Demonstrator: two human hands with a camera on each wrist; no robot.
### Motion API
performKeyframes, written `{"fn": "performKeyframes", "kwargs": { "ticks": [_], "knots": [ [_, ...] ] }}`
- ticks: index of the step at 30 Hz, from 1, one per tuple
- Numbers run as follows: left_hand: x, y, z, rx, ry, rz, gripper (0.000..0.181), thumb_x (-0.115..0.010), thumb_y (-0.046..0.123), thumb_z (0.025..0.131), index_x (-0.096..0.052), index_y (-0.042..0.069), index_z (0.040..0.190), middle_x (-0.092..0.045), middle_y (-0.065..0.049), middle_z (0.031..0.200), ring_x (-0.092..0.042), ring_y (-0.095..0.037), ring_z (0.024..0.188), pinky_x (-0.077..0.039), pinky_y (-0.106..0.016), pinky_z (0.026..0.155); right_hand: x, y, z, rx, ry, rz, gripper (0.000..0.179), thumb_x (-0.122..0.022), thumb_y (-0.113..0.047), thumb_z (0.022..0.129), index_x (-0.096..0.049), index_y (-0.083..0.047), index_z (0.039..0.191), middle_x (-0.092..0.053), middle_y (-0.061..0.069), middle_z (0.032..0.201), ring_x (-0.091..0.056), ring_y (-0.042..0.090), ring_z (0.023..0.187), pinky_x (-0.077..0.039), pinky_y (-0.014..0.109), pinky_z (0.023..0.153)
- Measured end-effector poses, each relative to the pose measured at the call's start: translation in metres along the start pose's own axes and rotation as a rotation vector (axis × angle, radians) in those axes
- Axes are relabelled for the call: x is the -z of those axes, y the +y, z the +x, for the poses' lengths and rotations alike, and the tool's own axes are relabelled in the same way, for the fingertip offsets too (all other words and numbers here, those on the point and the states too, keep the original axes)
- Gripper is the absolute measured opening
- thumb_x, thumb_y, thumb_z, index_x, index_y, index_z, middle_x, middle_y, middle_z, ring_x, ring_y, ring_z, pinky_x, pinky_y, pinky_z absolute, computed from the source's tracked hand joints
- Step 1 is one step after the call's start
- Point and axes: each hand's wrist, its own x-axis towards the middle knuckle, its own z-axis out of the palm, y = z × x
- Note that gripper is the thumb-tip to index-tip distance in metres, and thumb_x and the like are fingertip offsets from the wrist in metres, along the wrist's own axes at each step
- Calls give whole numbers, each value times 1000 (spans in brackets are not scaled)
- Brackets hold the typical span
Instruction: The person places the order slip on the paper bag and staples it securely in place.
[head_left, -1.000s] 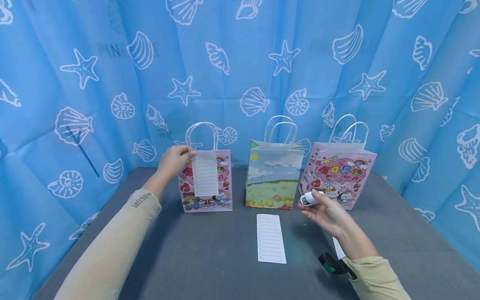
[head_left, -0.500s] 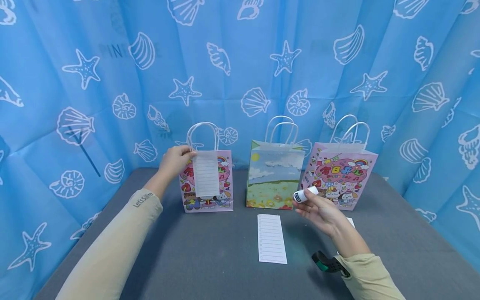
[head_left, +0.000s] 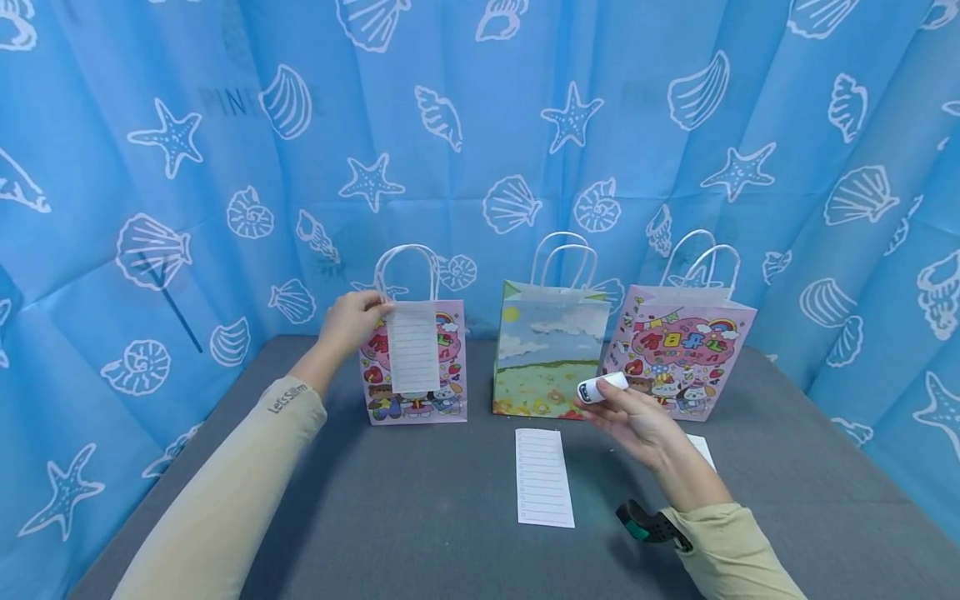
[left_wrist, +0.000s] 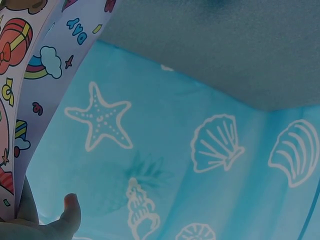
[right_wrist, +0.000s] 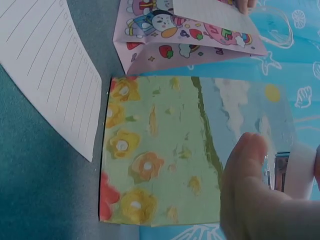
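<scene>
At the left stands a pink cartoon paper bag [head_left: 452, 358] with white handles. My left hand [head_left: 351, 323] pinches a lined paper slip [head_left: 414, 348] against its front at the upper left corner. The slip hangs upright below the handle. In the left wrist view part of that hand [left_wrist: 50, 222] shows at the bag's edge [left_wrist: 45, 95]. My right hand [head_left: 637, 425] holds a small white stapler [head_left: 602, 388] between thumb and fingers, in front of the gap between the other two bags. A metal part of the stapler [right_wrist: 299, 172] shows in the right wrist view.
A meadow-print bag [head_left: 551, 354] stands in the middle, and a second pink cartoon bag [head_left: 693, 342] at the right. One lined slip [head_left: 544, 479] lies before the middle bag; another slip [head_left: 702, 450] is partly hidden behind my right wrist. A blue shell-print curtain [head_left: 480, 125] hangs behind.
My right hand has moved left with the stapler, away from the right pink bag toward the middle one. The left hand and its slip stay in place.
</scene>
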Motion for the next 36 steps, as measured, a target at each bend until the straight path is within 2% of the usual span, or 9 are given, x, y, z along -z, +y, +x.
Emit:
{"fn": "performKeyframes", "kwargs": {
  "ticks": [9, 13, 15, 18, 22, 25, 29, 32, 36],
  "knots": [
    [-1, 0, 0, -3, -2, 0, 30, -51, 31, 102, -67, 6, 104, -65, -13, 92, -52, -25, 75, -42, -37, 68, -11, -1, 3, -1, 8, 2, 42, -62, -17, 96, -35, -5, 124, -60, 7, 99, -68, 17, 89, -53, 31, 85],
    [-2, 0, 0, -4, 1, -2, 30, -51, 30, 102, -67, 6, 104, -65, -13, 92, -52, -25, 75, -42, -37, 68, -14, 0, 3, 8, -29, -35, 43, -63, -18, 96, -35, -6, 126, -63, 3, 99, -69, 16, 91, -51, 35, 90],
    [-2, 0, 0, -5, 2, -4, 30, -51, 30, 102, -67, 5, 104, -65, -13, 92, -52, -25, 75, -42, -37, 67, -16, 0, 4, 16, -54, -68, 43, -62, -20, 96, -35, -6, 127, -64, 1, 100, -69, 14, 93, -47, 38, 95],
    [-2, 0, 1, -3, 4, -9, 29, -51, 30, 102, -67, 5, 104, -65, -13, 92, -52, -25, 75, -42, -37, 67, -18, 0, 5, 24, -72, -102, 43, -61, -22, 97, -35, -6, 127, -64, 0, 100, -68, 12, 94, -35, 47, 107],
    [-2, -1, 0, -1, 5, -11, 29, -51, 30, 103, -67, 5, 103, -65, -13, 92, -52, -25, 74, -42, -36, 66, -23, 0, 6, 23, -61, -105, 42, -61, -23, 97, -35, -6, 127, -64, 0, 99, -68, 11, 93, -20, 54, 113],
    [-1, 0, 0, -1, 6, -7, 29, -51, 30, 102, -67, 5, 103, -64, -13, 91, -51, -25, 74, -41, -36, 66, -24, 1, 8, 29, -69, -118, 42, -61, -23, 97, -36, -6, 126, -64, 0, 99, -68, 11, 92, -29, 52, 109],
    [-1, 0, 0, -2, 8, -4, 29, -52, 29, 102, -67, 5, 104, -65, -13, 91, -51, -25, 74, -41, -36, 66, -24, 3, 9, 39, -103, -140, 42, -62, -23, 97, -37, -4, 126, -64, -1, 100, -68, 11, 92, -47, 39, 93],
    [-1, 0, 0, 1, 6, -8, 29, -51, 29, 102, -67, 5, 104, -65, -13, 91, -52, -25, 74, -41, -36, 66, -26, 4, 9, 38, -118, -150, 43, -62, -23, 97, -37, -4, 126, -64, -1, 100, -68, 10, 92, -50, 33, 84],
    [-1, -1, 1, 2, 5, -14, 29, -51, 29, 103, -67, 5, 103, -64, -12, 91, -52, -24, 74, -41, -36, 66, -29, 5, 11, 31, -123, -170, 47, -62, -24, 97, -35, -3, 129, -63, -1, 102, -67, 10, 93, -49, 32, 84]
  ]
}}
